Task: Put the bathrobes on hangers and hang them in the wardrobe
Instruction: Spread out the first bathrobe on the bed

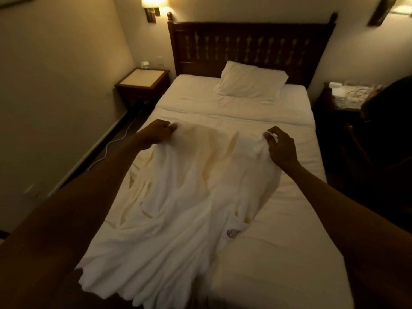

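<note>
My left hand (159,132) and right hand (281,146) pinch the robe (196,186) at its top corners; soft, limp, probably bulky.

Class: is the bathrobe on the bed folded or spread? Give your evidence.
Spread. The bathrobe lies rumpled along the bed, its far end held wide between the left hand and right hand, which grip it.
</note>
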### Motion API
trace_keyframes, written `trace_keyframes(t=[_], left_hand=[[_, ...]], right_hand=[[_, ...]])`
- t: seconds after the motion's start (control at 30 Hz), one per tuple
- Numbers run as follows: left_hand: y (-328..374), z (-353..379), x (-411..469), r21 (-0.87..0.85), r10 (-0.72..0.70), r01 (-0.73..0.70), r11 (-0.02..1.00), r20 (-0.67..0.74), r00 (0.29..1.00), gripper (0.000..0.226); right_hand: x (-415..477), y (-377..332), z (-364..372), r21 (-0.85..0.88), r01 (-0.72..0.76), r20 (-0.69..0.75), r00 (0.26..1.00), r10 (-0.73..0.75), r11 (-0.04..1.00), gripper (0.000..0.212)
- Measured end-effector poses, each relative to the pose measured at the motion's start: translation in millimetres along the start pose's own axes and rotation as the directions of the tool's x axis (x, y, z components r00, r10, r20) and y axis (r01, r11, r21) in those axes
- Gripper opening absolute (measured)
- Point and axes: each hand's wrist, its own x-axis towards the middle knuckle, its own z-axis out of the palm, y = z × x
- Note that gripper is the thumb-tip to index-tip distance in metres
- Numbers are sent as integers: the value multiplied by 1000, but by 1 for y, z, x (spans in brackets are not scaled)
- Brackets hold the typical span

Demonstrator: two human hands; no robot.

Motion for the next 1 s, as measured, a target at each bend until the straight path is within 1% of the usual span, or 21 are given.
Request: trace_keyframes(t=[0.07, 0.13, 0.2, 0.27, 0.3, 0.37, 0.43, 0.5, 0.53, 0.6, 0.63, 0.7, 0.73, 0.8, 0.87, 0.9, 0.93, 1.0], left_hand=[[22, 2, -17, -3, 0, 0, 1000, -41, 999, 38], [50, 0, -32, 113, 17, -14, 993, -27, 999, 54], [83, -10, -51, 223, 28, -37, 974, 46, 999, 70], [110, -19, -64, 278, 39, -83, 957, 161, 986, 81], [120, -22, -69, 307, 50, -113, 945, 207, 977, 80], [134, -23, -75, 334, 94, -179, 925, 258, 962, 65], [142, -20, -79, 296, 155, -229, 927, 253, 955, 48], [145, -17, -87, 198, 256, -310, 930, 258, 932, 29], [146, -16, -92, 114, 302, -342, 933, 275, 913, 26], [143, -12, -102, -30, 384, -394, 919, 299, 874, 33], [142, -10, -110, -60, 420, -422, 905, 291, 860, 37], [142, -5, -125, -105, 489, -479, 871, 264, 831, 45], [145, -1, -134, -140, 505, -486, 863, 271, 819, 49], [152, 4, -158, -110, 512, -511, 853, 373, 774, 54], [159, 7, -182, 13, 476, -553, 833, 493, 729, 60], [164, 8, -194, 40, 447, -553, 833, 541, 713, 63], [169, 10, -205, 36, 436, -559, 828, 584, 684, 62], [181, 14, -230, -58, 469, -596, 801, 681, 563, 47]], right_hand=[[-5, 9, -34, 5, -50, -54, 997, 50, 999, 23], [-5, 12, -69, 26, -99, -122, 987, 101, 995, 30], [-1, 10, -104, 54, -112, -198, 973, 120, 992, 33], [3, 6, -139, 69, -130, -253, 957, 143, 989, 38], [3, 3, -155, 65, -139, -272, 950, 152, 988, 40], [-5, 0, -182, 29, -139, -307, 941, 141, 990, 43], [-21, -6, -202, -13, -144, -353, 926, 130, 990, 46], [-45, -16, -214, -41, -176, -401, 905, 145, 984, 47], [-59, -20, -219, -57, -196, -429, 890, 153, 979, 46], [-92, -36, -229, -92, -216, -482, 864, 146, 972, 42], [-109, -43, -236, -103, -227, -511, 848, 144, 968, 40], [-146, -58, -252, -119, -259, -575, 805, 145, 959, 39], [-166, -66, -261, -131, -276, -615, 776, 141, 952, 41], [-206, -80, -276, -146, -316, -690, 711, 132, 938, 44], [-246, -96, -288, -153, -361, -754, 644, 127, 920, 43], [-264, -105, -293, -145, -397, -786, 603, 138, 907, 41], [-280, -113, -298, -126, -440, -818, 553, 158, 889, 40], [-306, -125, -309, -98, -510, -872, 457, 173, 855, 41]])
